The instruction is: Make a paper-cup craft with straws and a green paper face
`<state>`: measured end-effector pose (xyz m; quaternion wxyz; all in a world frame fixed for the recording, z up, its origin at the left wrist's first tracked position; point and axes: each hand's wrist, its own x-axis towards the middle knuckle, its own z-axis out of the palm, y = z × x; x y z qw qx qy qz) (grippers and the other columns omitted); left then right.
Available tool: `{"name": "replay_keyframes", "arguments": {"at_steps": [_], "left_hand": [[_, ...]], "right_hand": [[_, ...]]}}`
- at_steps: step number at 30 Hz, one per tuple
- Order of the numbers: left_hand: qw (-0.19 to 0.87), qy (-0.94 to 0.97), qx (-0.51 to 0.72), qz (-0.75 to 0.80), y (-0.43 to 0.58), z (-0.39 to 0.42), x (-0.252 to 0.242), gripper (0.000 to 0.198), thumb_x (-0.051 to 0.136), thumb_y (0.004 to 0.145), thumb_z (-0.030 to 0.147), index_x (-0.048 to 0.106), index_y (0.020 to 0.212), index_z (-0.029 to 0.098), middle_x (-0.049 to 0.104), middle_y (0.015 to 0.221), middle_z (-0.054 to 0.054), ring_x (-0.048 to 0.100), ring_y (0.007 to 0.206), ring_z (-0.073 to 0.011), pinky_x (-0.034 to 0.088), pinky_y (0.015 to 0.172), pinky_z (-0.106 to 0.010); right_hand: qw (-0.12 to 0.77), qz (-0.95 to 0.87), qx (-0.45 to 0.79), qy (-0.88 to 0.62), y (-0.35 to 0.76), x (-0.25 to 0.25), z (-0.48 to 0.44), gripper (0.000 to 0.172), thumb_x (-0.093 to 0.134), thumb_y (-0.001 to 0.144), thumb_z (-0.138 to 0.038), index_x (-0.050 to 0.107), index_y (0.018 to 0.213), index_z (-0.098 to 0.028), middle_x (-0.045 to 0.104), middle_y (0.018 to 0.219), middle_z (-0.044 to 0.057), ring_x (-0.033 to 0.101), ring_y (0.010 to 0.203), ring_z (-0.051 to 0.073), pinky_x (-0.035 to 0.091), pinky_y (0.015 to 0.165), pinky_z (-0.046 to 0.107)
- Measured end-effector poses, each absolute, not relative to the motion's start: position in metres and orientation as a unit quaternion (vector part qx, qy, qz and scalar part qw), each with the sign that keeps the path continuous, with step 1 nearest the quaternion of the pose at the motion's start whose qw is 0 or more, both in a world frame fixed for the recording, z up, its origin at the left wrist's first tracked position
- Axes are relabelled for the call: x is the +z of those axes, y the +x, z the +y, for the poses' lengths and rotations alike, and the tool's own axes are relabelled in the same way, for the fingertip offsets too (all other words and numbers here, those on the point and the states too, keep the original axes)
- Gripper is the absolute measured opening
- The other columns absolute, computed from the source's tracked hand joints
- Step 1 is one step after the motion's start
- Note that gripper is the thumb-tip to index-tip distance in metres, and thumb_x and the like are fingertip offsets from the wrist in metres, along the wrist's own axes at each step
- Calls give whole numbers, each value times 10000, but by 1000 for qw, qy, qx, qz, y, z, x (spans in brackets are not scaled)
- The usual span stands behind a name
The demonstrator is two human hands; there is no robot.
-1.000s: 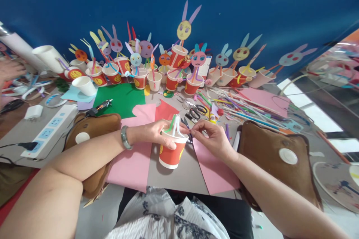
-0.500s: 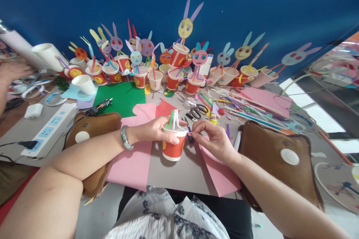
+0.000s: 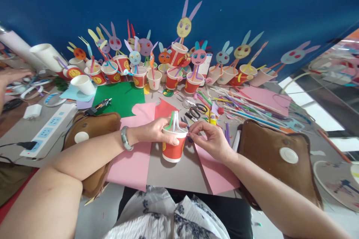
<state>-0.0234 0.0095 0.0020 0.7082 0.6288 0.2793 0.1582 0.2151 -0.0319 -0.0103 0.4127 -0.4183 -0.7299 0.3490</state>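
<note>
My left hand (image 3: 158, 130) is wrapped round a red and white paper cup (image 3: 172, 152), which stands upright on the table. Green and white pipe cleaners (image 3: 175, 122) rise from the cup's top and meet at a point. At the cup's right rim, my right hand (image 3: 210, 140) has thumb and forefinger pinched together; whatever lies between them is too small to make out. Dark-handled scissors (image 3: 190, 137) lie partly hidden behind those fingers. Pink paper sheets (image 3: 131, 168) lie on both sides of the cup.
Several paper cups with rabbit figures (image 3: 183, 26) line the blue wall. Black scissors (image 3: 198, 111), a yellow glue bottle (image 3: 213, 119) and loose pipe cleaners (image 3: 244, 106) lie beyond my hands. Brown pouches (image 3: 277, 171) and a power strip (image 3: 50, 129) flank me. Another person's hand (image 3: 14, 78) is far left.
My right fingers have shifted slightly closer to the cup's right rim. My left hand keeps its hold on the cup. The view has moved a little.
</note>
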Motion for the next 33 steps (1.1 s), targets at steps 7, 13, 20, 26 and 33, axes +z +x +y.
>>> {"name": "replay_keyframes", "arguments": {"at_steps": [7, 13, 20, 26, 33], "left_hand": [[700, 638, 157, 280, -23, 9, 5, 762, 838, 740, 382, 551, 1393, 114, 664, 1316, -185, 609, 1268, -329, 496, 1047, -436], [698, 643, 151, 278, -22, 8, 5, 739, 825, 754, 371, 546, 1392, 124, 665, 1322, -174, 623, 1250, -318, 500, 1039, -426], [698, 641, 147, 283, -23, 8, 5, 791, 823, 753, 381, 512, 1423, 99, 644, 1354, -191, 603, 1280, -323, 482, 1069, -435], [696, 645, 145, 279, -23, 8, 5, 756, 820, 760, 361, 527, 1416, 124, 658, 1340, -176, 612, 1274, -316, 483, 1068, -433], [693, 649, 145, 279, -23, 8, 6, 751, 820, 763, 353, 530, 1415, 123, 649, 1351, -183, 613, 1274, -310, 482, 1073, -432]], "right_hand": [[411, -730, 331, -434, 215, -16, -31, 159, 674, 845, -207, 595, 709, -225, 712, 757, 18, 674, 721, 169, 525, 689, 307], [403, -720, 351, -443, 215, -15, -32, 167, 700, 853, -275, 609, 722, -227, 702, 744, 18, 656, 694, 167, 514, 651, 297], [384, -722, 369, -441, 217, -14, -32, 192, 701, 869, -316, 616, 726, -221, 709, 756, 26, 665, 709, 168, 525, 668, 298], [366, -737, 376, -426, 219, -12, -32, 208, 700, 879, -316, 608, 720, -218, 713, 743, 25, 675, 707, 165, 532, 682, 293], [377, -733, 371, -428, 218, -12, -32, 218, 705, 870, -327, 607, 707, -220, 716, 755, 30, 683, 723, 170, 544, 686, 295]]}}
